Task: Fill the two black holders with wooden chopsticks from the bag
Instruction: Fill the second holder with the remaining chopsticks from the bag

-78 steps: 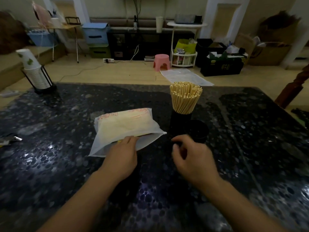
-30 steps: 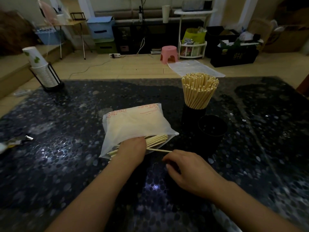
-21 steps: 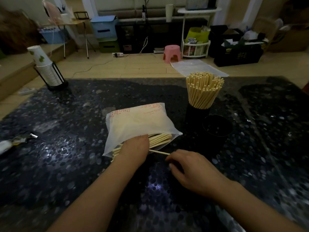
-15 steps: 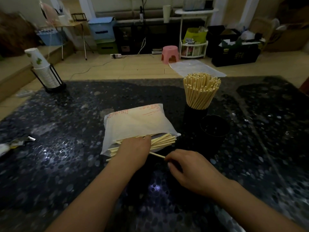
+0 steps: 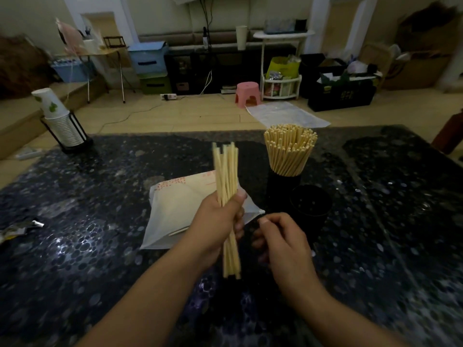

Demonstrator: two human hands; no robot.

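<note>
Above 1 bag [image 5: 180, 209], left hand [image 5: 218, 221] grips 1 chopstick bundle [image 5: 226, 176]; 2 holders [image 5: 310, 204]

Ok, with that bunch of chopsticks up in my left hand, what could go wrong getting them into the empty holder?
The left hand grips the chopstick bundle only mid-length, so uneven sticks may slip out. The empty holder stands right beside the full holder, so a swing might knock it. One stray chopstick could roll off the bag.

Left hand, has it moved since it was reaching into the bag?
Yes. The left hand has lifted up off the bag, gripping a bundle of chopsticks upright.
</note>
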